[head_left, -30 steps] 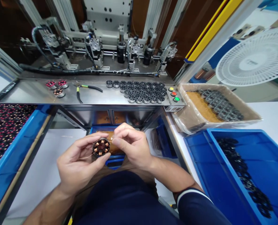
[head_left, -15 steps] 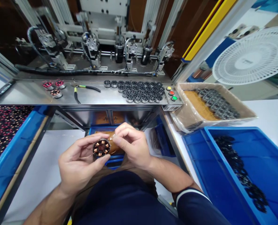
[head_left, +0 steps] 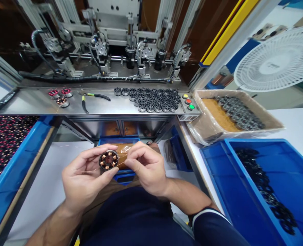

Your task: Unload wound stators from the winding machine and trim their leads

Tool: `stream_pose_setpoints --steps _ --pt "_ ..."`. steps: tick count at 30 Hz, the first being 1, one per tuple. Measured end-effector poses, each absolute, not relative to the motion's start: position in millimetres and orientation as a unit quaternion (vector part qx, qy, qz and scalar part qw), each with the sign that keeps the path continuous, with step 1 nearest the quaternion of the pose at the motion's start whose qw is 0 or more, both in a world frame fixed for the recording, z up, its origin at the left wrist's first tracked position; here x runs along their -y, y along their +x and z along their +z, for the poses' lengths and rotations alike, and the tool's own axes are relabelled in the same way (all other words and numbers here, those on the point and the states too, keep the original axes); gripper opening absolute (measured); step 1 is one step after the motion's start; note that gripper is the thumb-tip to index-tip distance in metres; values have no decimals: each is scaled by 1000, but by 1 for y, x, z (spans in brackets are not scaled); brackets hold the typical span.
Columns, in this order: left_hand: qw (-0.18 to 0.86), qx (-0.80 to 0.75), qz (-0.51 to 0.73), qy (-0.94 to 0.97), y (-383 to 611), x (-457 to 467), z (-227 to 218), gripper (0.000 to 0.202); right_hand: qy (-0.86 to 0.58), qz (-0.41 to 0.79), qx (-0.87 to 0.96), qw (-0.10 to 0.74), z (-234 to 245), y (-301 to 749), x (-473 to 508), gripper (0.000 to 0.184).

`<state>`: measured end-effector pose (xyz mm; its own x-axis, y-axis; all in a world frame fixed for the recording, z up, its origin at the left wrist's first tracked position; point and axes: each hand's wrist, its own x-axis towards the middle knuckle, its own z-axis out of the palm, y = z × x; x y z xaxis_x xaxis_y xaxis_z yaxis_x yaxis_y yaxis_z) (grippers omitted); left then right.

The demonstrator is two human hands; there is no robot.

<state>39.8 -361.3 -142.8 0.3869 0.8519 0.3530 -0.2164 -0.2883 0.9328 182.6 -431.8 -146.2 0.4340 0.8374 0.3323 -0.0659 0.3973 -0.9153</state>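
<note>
My left hand [head_left: 82, 174] grips a round motor stator [head_left: 109, 160] by its rim, thumb below and fingers above. Copper coils ring its dark open centre, and the wound face is turned up toward me. To the right of it, my right hand [head_left: 147, 167] is closed in a pinch. A thin copper wire [head_left: 121, 164] runs from the stator's lower edge to those fingertips. Another fine wire end sticks out to the left, across my left palm. Below both hands, a blue bin [head_left: 126, 179] with brown lining is partly hidden.
On the metal ledge [head_left: 97, 106] lie wire cutters [head_left: 90, 97], three wound stators [head_left: 61, 101] and rows of unwound cores [head_left: 154, 99]. A winding machine [head_left: 102, 51] stands behind. Blue bins flank me: stators [head_left: 10, 143] left, black parts [head_left: 266, 188] right. A lined box [head_left: 200, 116] holds grey cores.
My right hand has shifted slightly right and down, away from the stator, with the wire now stretched between them. The stator has moved slightly left in my left hand.
</note>
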Motion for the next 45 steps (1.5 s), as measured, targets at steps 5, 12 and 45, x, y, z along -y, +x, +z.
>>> stream_pose_setpoints --steps 5,12,45 --pt "536 -227 492 647 37 360 -146 47 -411 444 361 710 -147 182 430 20" --pt "517 -216 482 674 35 362 -145 52 -447 291 457 712 -140 187 432 15" --pt "674 -202 391 593 33 361 -133 34 -355 64 662 657 -133 208 423 26"
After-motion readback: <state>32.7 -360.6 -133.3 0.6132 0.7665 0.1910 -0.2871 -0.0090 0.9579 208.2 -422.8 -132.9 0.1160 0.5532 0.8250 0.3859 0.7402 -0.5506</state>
